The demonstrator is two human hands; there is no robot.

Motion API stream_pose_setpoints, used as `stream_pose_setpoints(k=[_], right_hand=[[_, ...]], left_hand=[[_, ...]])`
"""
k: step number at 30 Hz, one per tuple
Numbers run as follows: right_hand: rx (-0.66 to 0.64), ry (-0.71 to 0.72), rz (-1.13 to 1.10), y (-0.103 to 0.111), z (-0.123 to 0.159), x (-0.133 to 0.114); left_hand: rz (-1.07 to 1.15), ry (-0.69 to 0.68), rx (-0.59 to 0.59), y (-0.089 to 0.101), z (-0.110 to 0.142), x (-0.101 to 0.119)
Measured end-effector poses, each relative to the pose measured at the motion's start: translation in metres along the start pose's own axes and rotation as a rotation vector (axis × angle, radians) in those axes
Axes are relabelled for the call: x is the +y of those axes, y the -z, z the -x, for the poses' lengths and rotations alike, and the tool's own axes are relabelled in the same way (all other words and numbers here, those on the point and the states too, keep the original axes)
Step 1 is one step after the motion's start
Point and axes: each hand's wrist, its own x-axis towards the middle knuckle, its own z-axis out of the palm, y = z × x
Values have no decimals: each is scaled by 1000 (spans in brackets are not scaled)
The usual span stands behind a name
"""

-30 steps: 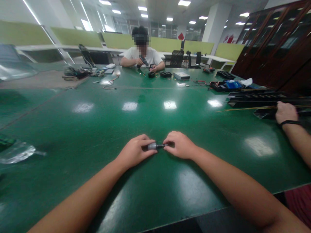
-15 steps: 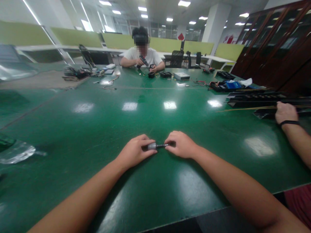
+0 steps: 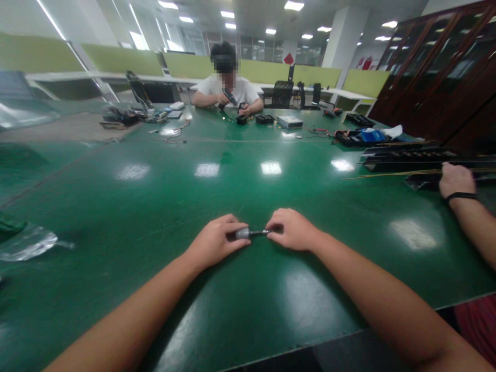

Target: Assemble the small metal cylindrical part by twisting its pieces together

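Low over the green tabletop, my left hand pinches the grey cylindrical body of a small tool that looks like a screwdriver. A thin dark shaft sticks out of this body to the right, lying level. My right hand has thumb and fingers closed around the far end of that shaft. The tip is hidden inside those fingers. Both hands are close together near the middle of the view, and the rear of the grey body is covered by my left palm.
Another person's hand rests by black metal rails and thin yellow rods at right. Across the green table a person holds a dark power tool. Clear plastic lies at left, and a black tray holds blue items.
My right hand has slid slightly to the right along the shaft, so more of it shows between the hands. My left hand is still in place.
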Motion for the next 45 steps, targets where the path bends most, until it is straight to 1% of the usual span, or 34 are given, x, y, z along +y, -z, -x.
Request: stream_pose_setpoints(k=[5, 11, 16, 23, 26, 30, 36, 41, 45], right_hand=[[-3, -25, 53, 8, 3, 7], [-20, -59, 67, 14, 5, 9], [-40, -23, 12, 8, 3, 3], [-3, -6, 18, -2, -6, -2], [5, 40, -10, -10, -10, -9], [59, 51, -10, -18, -14, -15], [114, 49, -56, -13, -10, -13], [110, 40, -65, -11, -7, -13], [111, 42, -72, -15, -8, -13]], left_hand=[[-12, -12, 12, -1, 1, -1], [-24, 3, -8, 0, 1, 0], [-25, 4, 1, -1, -1, 1], [2, -4, 23, -4, -4, -2], [10, -32, 9, -6, -7, 2], [17, -27, 21, -7, -10, 6], [13, -3, 28, -4, -8, 9], [26, -17, 44, -4, -7, 8], [27, 18, 46, -5, -8, 6]])
